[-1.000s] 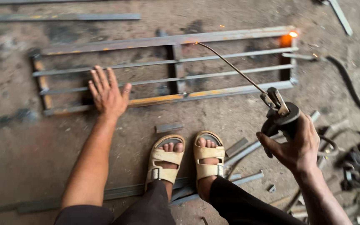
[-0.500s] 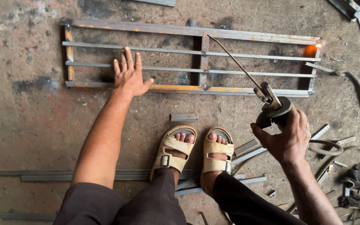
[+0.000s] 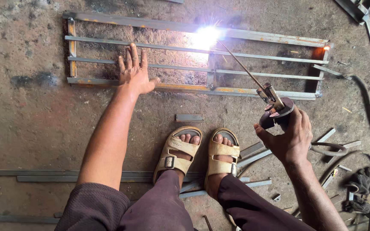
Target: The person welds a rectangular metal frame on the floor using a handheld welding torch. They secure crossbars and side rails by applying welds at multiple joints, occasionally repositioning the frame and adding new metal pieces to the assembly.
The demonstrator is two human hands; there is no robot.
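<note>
Your right hand (image 3: 290,137) is clenched around the electrode holder (image 3: 275,109), well short of the metal grille frame (image 3: 193,87) on the floor. From the holder the welding rod (image 3: 240,64) runs long and thin, up and to your left, its tip at the bright arc (image 3: 205,37) where the frame's middle upright meets an upper bar. So the weld spot lies ahead and to the left of your right hand, along the rod's own axis. Your left hand (image 3: 134,72) lies released, flat, fingers spread, on the frame's near bars, left of the arc and nearer to it than your right hand.
</note>
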